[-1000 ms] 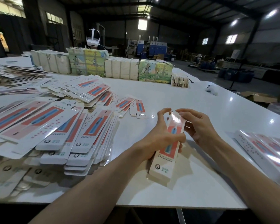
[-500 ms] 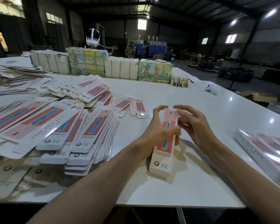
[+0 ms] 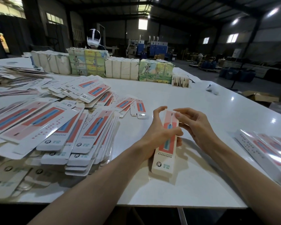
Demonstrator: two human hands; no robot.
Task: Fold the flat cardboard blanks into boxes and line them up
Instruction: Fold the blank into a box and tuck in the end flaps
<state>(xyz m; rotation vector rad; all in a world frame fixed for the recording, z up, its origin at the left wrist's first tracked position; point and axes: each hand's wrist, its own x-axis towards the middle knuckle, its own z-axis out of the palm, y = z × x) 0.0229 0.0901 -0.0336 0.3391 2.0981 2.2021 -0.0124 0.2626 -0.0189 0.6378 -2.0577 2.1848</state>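
Observation:
A long narrow white box (image 3: 165, 156) with a red and blue toothbrush print is held over the white table (image 3: 193, 189), its near end pointing at me. My left hand (image 3: 159, 135) grips its middle, thumb across the printed face. My right hand (image 3: 195, 125) pinches the far top end with its fingertips. A big heap of flat blanks (image 3: 58, 132) of the same print covers the table's left half. A row of folded boxes (image 3: 266, 153) lies at the right edge.
Bundled packs of white and illustrated cartons (image 3: 120, 69) line the table's far side, with a small wooden stack (image 3: 180, 81) beside them. A white object (image 3: 212, 90) lies far right. A person in a white headset (image 3: 94, 38) sits behind the packs.
The box has turned more upright and in line with me, its near end swinging slightly right. My right fingers shifted to pinch the far tip. My left hand keeps its grip.

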